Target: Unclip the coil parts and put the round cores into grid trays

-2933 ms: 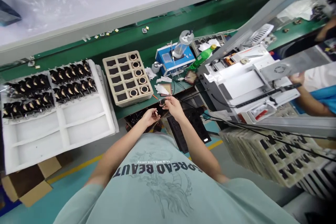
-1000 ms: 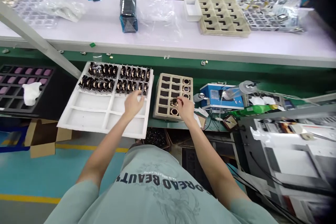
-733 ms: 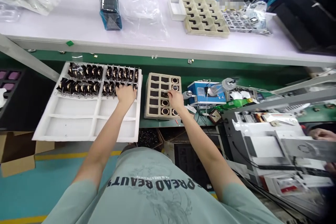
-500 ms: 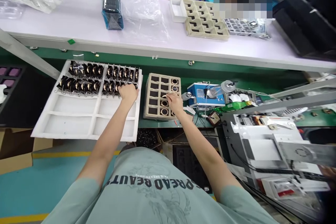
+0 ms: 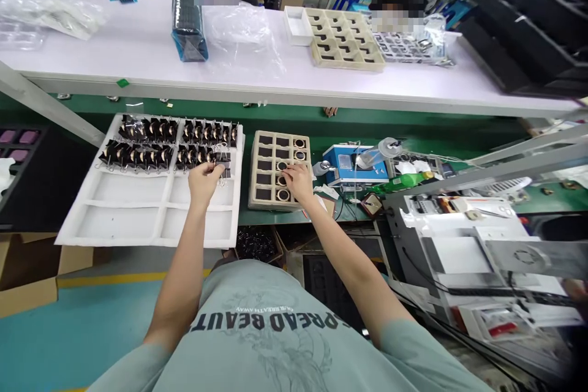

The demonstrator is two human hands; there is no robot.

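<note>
On the green worktop (image 5: 271,217), work appears partway: black, silver-handled metal clips (image 5: 143,156) stand in the upper four compartments of the white foam tray (image 5: 122,220), while gold-rimmed round parts (image 5: 283,195) occupy the beige moulded tray's (image 5: 253,180) middle and right columns only. The left hand (image 5: 202,184), reaching forward, appears to pinch a black clip (image 5: 225,171) between its fingers. The right hand (image 5: 298,182) bends over the middle column, fingertips touching a round part; grasp cannot be confirmed.

"How many beige trays (image 5: 274,205) clearly show compartments?"
"Two: one mid-frame, one up top, right of centre."
"Gold-rimmed rings (image 5: 283,199)?"
"Five clearly visible, mid-frame."
"And to their right?"
"One blue device (image 5: 346,163), one green bottle (image 5: 399,183)."
</note>
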